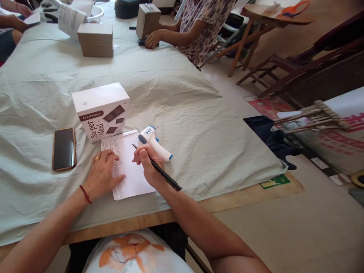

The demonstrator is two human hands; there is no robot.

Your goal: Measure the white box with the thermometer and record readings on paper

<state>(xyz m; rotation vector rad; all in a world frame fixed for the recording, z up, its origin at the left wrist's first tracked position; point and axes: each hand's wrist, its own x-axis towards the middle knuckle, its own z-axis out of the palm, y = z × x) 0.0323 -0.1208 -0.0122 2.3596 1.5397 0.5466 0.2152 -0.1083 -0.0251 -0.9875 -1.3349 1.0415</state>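
Observation:
A white sheet of paper [135,178] lies on the cloth in front of me, with rows of small writing along its left part. My left hand [104,172] rests on the paper's left edge, fingers spread, a ring on one finger and a red cord at the wrist. In my right hand [150,163] is a black pen [166,177], its tip pointing up and left over the paper. Just beyond that hand lies a white and blue infrared thermometer [156,144]. A white NutriMotion box [104,110] stands at the paper's far edge.
Left of the paper is a smartphone [64,149], screen dark. Farther back stand a cardboard box [96,40] and a white basket [97,15]. Across the table a person's hand [153,39] is near another carton [148,21]. Wooden chairs [287,64] stand at right.

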